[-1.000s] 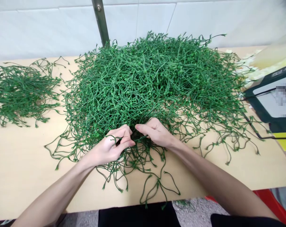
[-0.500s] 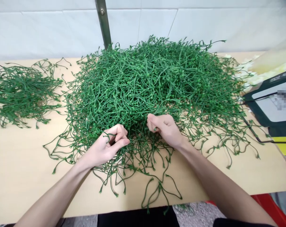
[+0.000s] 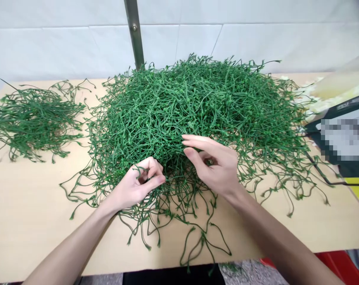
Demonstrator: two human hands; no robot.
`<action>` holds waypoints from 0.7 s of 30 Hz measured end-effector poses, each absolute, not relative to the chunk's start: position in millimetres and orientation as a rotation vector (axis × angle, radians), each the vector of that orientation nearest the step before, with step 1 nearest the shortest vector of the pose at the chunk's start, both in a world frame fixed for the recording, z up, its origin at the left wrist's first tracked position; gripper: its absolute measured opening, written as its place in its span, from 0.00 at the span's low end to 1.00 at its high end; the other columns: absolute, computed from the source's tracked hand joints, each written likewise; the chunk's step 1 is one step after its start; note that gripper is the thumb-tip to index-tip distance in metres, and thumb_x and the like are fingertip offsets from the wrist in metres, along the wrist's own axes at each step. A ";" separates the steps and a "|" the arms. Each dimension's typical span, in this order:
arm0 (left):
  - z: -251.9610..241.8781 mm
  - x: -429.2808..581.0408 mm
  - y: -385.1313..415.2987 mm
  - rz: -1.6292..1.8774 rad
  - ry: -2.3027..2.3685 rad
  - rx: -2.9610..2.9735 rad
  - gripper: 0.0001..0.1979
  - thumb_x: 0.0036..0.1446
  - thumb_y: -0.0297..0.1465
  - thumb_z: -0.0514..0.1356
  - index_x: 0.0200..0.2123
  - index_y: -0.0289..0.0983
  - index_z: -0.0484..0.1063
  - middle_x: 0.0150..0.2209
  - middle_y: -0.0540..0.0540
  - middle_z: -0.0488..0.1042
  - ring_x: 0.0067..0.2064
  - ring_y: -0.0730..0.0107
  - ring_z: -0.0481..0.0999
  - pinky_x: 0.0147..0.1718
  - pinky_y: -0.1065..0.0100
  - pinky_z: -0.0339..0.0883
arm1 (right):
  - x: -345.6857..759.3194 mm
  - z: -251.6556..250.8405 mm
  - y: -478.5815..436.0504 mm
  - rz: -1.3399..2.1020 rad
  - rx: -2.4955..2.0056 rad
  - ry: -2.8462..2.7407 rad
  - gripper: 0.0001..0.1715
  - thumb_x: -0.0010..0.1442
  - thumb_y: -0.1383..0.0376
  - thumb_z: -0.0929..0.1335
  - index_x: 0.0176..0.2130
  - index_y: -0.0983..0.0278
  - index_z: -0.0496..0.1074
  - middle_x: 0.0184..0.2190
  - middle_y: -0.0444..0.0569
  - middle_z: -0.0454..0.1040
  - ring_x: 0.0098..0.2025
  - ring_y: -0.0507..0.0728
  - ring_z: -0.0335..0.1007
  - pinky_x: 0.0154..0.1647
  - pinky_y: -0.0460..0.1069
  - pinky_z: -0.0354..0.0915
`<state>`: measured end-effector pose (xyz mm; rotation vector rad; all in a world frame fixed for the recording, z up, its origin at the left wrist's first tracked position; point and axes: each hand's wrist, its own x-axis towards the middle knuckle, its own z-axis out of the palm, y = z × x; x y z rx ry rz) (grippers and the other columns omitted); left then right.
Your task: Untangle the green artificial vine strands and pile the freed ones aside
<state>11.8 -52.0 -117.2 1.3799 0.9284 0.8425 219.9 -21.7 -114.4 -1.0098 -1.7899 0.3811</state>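
A large heap of thin green plastic stems with small branching tips covers the middle of the table. At its front edge, my left hand is closed in a pinch, with a green stem curling out over the index finger. The far end of that stem is hidden in the fingers. My right hand is over the front of the heap to the right, its fingers stretched out and the thumb apart from them. Nothing shows between them. Loose stems trail toward the table's front edge below both hands.
A smaller pile of green stems lies at the left. At the right are a dark box with a pale label, a thin black rod and white petals. A metal post stands behind against the tiled wall.
My right hand has opened from a closed pinch, its fingers now extended. My left hand keeps its pinch. The whole view has shifted slightly, so everything sits a little lower.
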 end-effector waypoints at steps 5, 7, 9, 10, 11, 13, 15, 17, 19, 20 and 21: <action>-118.6 13.4 -51.6 0.901 0.884 1.345 0.17 0.60 0.27 0.59 0.25 0.39 0.53 0.27 0.53 0.61 0.32 0.73 0.63 0.30 0.70 0.56 | 226.0 -98.7 -22.3 -0.244 -0.840 -1.913 0.08 0.58 0.73 0.72 0.39 0.64 0.76 0.33 0.49 0.83 0.22 0.49 0.72 0.22 0.45 0.65; -119.7 12.9 -52.0 0.907 0.883 1.339 0.16 0.61 0.28 0.59 0.26 0.39 0.53 0.28 0.53 0.62 0.32 0.73 0.63 0.31 0.70 0.57 | 228.0 -93.1 -21.4 -0.365 -0.759 -1.985 0.05 0.56 0.72 0.74 0.35 0.65 0.76 0.27 0.46 0.82 0.23 0.51 0.73 0.23 0.47 0.65; -119.6 12.1 -52.2 0.891 0.892 1.331 0.17 0.62 0.29 0.59 0.26 0.39 0.53 0.28 0.52 0.64 0.32 0.74 0.63 0.30 0.70 0.57 | 228.3 -89.6 -22.5 -0.248 -0.695 -2.056 0.03 0.57 0.70 0.74 0.32 0.65 0.75 0.25 0.44 0.81 0.23 0.50 0.72 0.24 0.47 0.64; -119.1 11.7 -52.2 0.884 0.899 1.330 0.17 0.62 0.30 0.59 0.26 0.39 0.53 0.29 0.52 0.65 0.31 0.74 0.63 0.30 0.70 0.56 | 227.5 -88.9 -24.0 -0.096 -0.666 -2.106 0.03 0.58 0.69 0.73 0.32 0.65 0.75 0.26 0.44 0.81 0.24 0.50 0.73 0.25 0.46 0.66; -118.4 11.4 -52.1 0.876 0.905 1.333 0.17 0.62 0.31 0.59 0.26 0.39 0.53 0.30 0.51 0.65 0.31 0.74 0.63 0.29 0.70 0.56 | 226.3 -89.0 -25.9 0.092 -0.644 -2.161 0.02 0.59 0.68 0.72 0.33 0.65 0.75 0.30 0.45 0.81 0.27 0.50 0.74 0.28 0.45 0.68; -117.0 11.1 -51.9 0.873 0.914 1.349 0.17 0.63 0.33 0.59 0.26 0.39 0.53 0.30 0.51 0.66 0.31 0.74 0.62 0.29 0.70 0.55 | 222.9 -91.2 -29.5 0.435 -0.636 -2.294 0.05 0.63 0.68 0.69 0.39 0.66 0.76 0.38 0.48 0.82 0.34 0.51 0.77 0.37 0.44 0.71; -116.3 10.7 -52.3 0.888 0.926 1.360 0.17 0.63 0.33 0.59 0.26 0.39 0.54 0.30 0.51 0.65 0.31 0.74 0.63 0.30 0.70 0.56 | 219.7 -94.4 -31.6 0.604 -0.698 -2.408 0.11 0.65 0.69 0.66 0.45 0.67 0.76 0.42 0.52 0.80 0.38 0.53 0.77 0.40 0.47 0.71; -116.5 10.0 -53.4 0.901 0.936 1.367 0.18 0.63 0.33 0.59 0.25 0.39 0.53 0.30 0.51 0.65 0.32 0.73 0.64 0.31 0.70 0.57 | 217.7 -96.6 -31.6 0.681 -0.777 -2.469 0.13 0.67 0.70 0.63 0.46 0.68 0.76 0.38 0.52 0.80 0.35 0.54 0.76 0.37 0.48 0.70; -117.1 9.1 -54.5 0.906 0.946 1.385 0.18 0.63 0.33 0.59 0.25 0.39 0.53 0.30 0.50 0.66 0.33 0.73 0.65 0.32 0.69 0.58 | 217.3 -96.7 -30.6 0.723 -0.821 -2.514 0.13 0.67 0.69 0.63 0.43 0.68 0.77 0.33 0.50 0.78 0.31 0.53 0.73 0.33 0.48 0.67; -117.4 8.9 -54.9 0.904 0.953 1.397 0.18 0.63 0.33 0.59 0.25 0.39 0.53 0.30 0.50 0.66 0.33 0.73 0.64 0.32 0.69 0.57 | 217.5 -96.3 -30.2 0.734 -0.833 -2.544 0.13 0.67 0.66 0.64 0.43 0.68 0.77 0.31 0.50 0.76 0.30 0.53 0.72 0.32 0.48 0.66; -117.5 8.8 -55.0 0.904 0.959 1.407 0.18 0.63 0.33 0.59 0.25 0.39 0.53 0.30 0.50 0.65 0.32 0.73 0.64 0.31 0.69 0.57 | 217.8 -95.8 -30.0 0.737 -0.843 -2.570 0.14 0.67 0.64 0.64 0.43 0.68 0.77 0.31 0.49 0.75 0.30 0.53 0.71 0.32 0.48 0.65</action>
